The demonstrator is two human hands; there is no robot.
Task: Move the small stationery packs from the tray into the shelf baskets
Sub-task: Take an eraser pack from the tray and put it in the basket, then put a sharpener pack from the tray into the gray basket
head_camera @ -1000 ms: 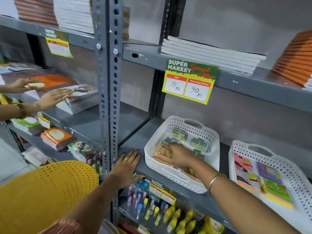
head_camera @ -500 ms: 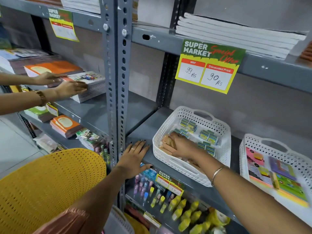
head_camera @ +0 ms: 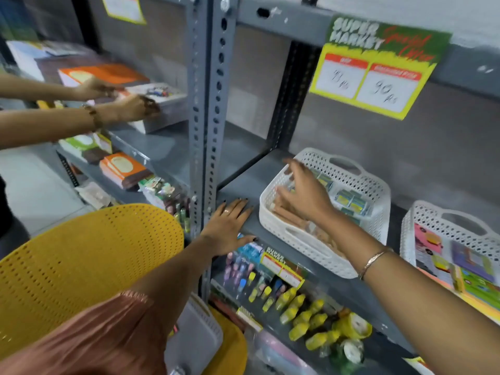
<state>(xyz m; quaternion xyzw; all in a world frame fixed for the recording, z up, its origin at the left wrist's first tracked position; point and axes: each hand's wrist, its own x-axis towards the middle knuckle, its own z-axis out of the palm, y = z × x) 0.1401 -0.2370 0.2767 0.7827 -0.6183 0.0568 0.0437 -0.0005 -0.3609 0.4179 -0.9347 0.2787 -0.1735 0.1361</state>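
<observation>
Centrally in the frame, the person's left hand (head_camera: 230, 226) is lying flat and spread on the front lip of the grey shelf (head_camera: 243, 185), fingers released and grasping nothing. Right of centre, the right hand (head_camera: 303, 196) is hovering over the white perforated basket (head_camera: 311, 242), fingers loosely extended; whether it is touching the contents is unclear, and nothing is visibly gripped. Inside that basket, tan packs (head_camera: 289, 212) are lying along the near wall, and small green-and-yellow packs (head_camera: 351, 203) are sitting toward the far side. At the right edge, a second white basket (head_camera: 443, 220) is holding colourful flat packs. Filling the lower left of the frame, a yellow perforated tray (head_camera: 81, 255) is sitting. At upper left, another person's hands (head_camera: 135, 106) are resting on stacked books (head_camera: 162, 104).
</observation>
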